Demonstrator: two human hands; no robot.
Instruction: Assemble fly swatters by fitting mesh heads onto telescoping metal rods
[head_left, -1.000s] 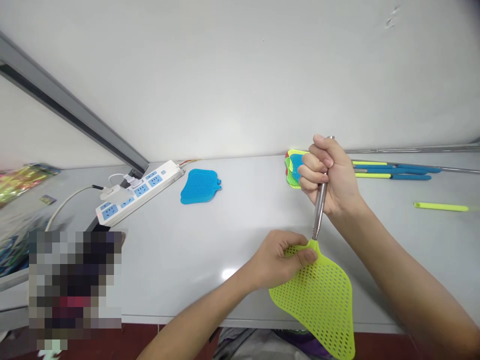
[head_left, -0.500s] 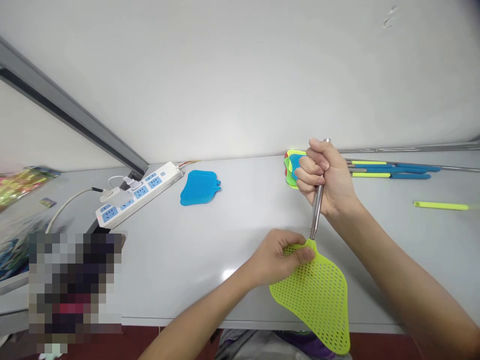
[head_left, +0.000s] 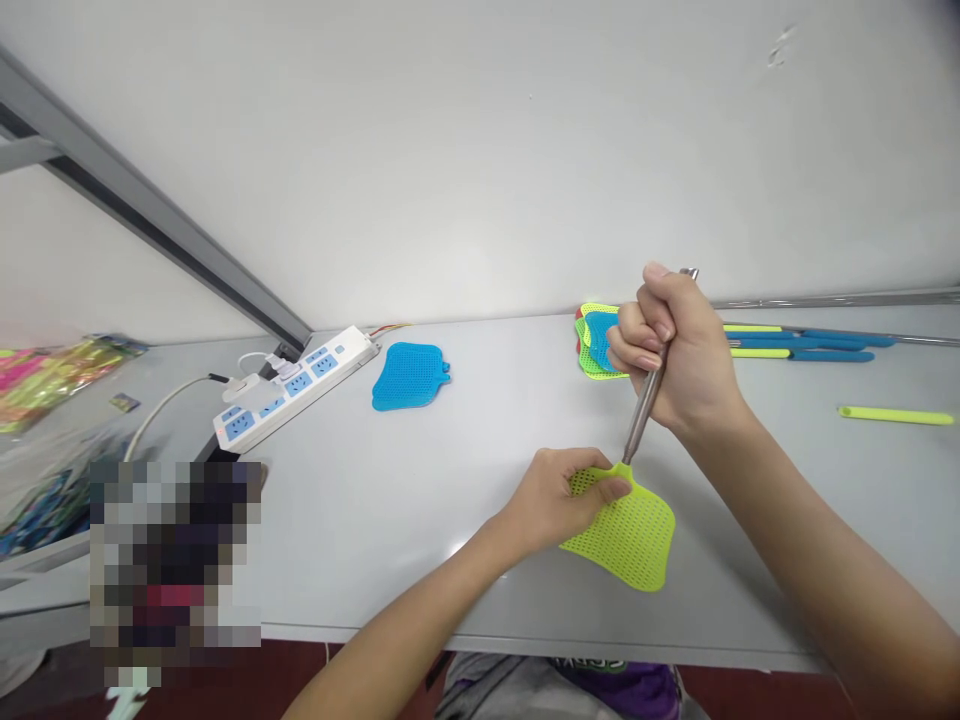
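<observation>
Right grip (head_left: 679,350) clenched round metal rod (head_left: 643,415); fingers (head_left: 634,343) hide its middle. Left grip (head_left: 564,500) pinches yellow-green swatter head (head_left: 632,537) at the neck, over the tabletop (head_left: 420,480), covering part of the mesh. I note stacked swatter heads (head_left: 600,338) partly behind the right grip. Lettering (head_left: 598,664) on purple cloth (head_left: 646,688) below: partly cut off, I cannot read it.

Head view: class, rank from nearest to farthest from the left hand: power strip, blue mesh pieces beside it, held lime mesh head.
1. Lime mesh head: pinched in the left hand.
2. Blue mesh pieces: back left.
3. Power strip: farther left.
</observation>
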